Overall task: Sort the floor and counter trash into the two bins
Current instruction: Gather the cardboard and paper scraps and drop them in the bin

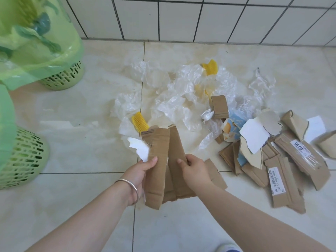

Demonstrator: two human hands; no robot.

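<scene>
My left hand (141, 170) grips a bundle of brown cardboard pieces (160, 166) held upright above the floor, with a torn white scrap (141, 148) behind them. My right hand (193, 169) grips the right-hand piece of the same bundle. Two green slotted bins with green liner bags stand at the left: the far bin (63, 77) and the near bin (21, 159). Crumpled clear plastic film (174, 95) and yellow foam netting (139, 121) lie on the floor beyond my hands. More torn cardboard (283, 171) lies in a heap at the right.
A white tiled wall (181, 17) closes the back of the floor. A blue printed food box piece (231, 129) and white paper scraps (254, 135) lie among the cardboard heap. Bare floor tiles (81, 110) stretch between the bins and the trash. A shoe tip (228, 248) shows at the bottom.
</scene>
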